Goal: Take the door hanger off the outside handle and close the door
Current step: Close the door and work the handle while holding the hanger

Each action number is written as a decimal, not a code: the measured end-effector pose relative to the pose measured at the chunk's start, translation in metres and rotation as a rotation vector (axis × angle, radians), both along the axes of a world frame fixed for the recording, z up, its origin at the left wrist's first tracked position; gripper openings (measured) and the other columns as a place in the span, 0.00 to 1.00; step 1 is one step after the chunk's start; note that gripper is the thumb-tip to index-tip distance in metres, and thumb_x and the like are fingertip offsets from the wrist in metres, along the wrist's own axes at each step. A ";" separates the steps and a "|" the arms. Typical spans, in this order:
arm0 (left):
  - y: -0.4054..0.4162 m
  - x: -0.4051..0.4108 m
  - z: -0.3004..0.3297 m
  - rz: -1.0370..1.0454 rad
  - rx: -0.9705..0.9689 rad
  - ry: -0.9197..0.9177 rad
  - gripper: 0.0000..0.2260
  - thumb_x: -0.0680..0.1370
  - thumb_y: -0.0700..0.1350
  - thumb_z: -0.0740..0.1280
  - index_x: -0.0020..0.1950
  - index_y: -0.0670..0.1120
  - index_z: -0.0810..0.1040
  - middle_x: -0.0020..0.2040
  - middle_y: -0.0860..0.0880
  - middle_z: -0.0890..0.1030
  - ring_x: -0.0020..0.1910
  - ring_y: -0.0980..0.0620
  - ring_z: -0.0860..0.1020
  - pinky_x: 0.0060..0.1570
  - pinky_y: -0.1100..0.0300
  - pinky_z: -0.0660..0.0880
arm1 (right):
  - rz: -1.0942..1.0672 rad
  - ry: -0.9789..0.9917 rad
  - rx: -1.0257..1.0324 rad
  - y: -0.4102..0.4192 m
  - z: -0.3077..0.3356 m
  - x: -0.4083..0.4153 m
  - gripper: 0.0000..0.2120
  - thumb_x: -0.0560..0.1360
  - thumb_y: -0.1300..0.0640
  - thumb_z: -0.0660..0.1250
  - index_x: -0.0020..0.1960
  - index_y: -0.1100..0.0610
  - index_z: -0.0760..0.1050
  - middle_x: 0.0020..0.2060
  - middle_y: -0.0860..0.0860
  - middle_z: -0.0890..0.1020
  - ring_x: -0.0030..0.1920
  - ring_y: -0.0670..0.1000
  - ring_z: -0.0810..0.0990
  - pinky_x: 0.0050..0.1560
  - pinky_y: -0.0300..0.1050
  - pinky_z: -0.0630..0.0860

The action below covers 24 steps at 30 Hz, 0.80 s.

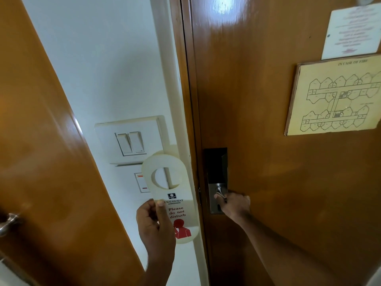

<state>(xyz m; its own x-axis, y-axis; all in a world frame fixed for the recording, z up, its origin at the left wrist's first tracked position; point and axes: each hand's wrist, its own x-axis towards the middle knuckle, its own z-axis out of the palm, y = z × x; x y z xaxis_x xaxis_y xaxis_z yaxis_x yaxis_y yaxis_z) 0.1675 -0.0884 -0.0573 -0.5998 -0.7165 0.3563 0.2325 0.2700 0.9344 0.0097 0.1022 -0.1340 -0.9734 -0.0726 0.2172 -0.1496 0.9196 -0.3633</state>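
Note:
A cream "Please do not disturb" door hanger (175, 195) with red print is upright in front of the white wall, pinched at its lower left edge by my left hand (153, 226). My right hand (233, 205) is wrapped around the metal lever handle (219, 193) on the inner side of the brown wooden door (268, 162). The door lies flush against its frame (189, 100), with only a thin dark seam between them. A black lock plate (215, 164) sits above the handle. The outside handle is hidden.
A second wooden door (41, 162) with a metal knob (8, 222) fills the left. Wall switches (129, 141) and a card slot (141, 182) sit on the white wall. A fire escape plan (334, 96) and a notice (352, 29) hang on the main door.

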 end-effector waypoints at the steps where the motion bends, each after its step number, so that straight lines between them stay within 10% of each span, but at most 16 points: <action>1: 0.000 0.000 0.000 0.002 -0.004 0.000 0.05 0.81 0.49 0.62 0.55 0.50 0.72 0.50 0.51 0.80 0.46 0.49 0.80 0.38 0.61 0.77 | 0.005 -0.001 0.003 0.000 0.001 0.000 0.25 0.79 0.33 0.52 0.33 0.49 0.69 0.26 0.45 0.72 0.32 0.47 0.74 0.50 0.49 0.66; 24: 0.001 0.008 0.007 -0.054 -0.021 -0.001 0.06 0.81 0.48 0.62 0.55 0.47 0.72 0.51 0.47 0.80 0.48 0.47 0.80 0.39 0.59 0.79 | -0.026 -0.032 0.293 0.000 0.035 0.012 0.24 0.79 0.34 0.54 0.39 0.51 0.74 0.35 0.50 0.80 0.36 0.49 0.76 0.51 0.52 0.70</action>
<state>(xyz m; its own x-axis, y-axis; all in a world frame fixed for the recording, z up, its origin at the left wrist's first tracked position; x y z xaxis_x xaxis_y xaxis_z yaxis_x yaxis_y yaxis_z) 0.1753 -0.0872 -0.0502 -0.6379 -0.6752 0.3705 0.2469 0.2764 0.9288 0.0214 0.1026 -0.0989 -0.9818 -0.1023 0.1601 -0.1171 0.9894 -0.0857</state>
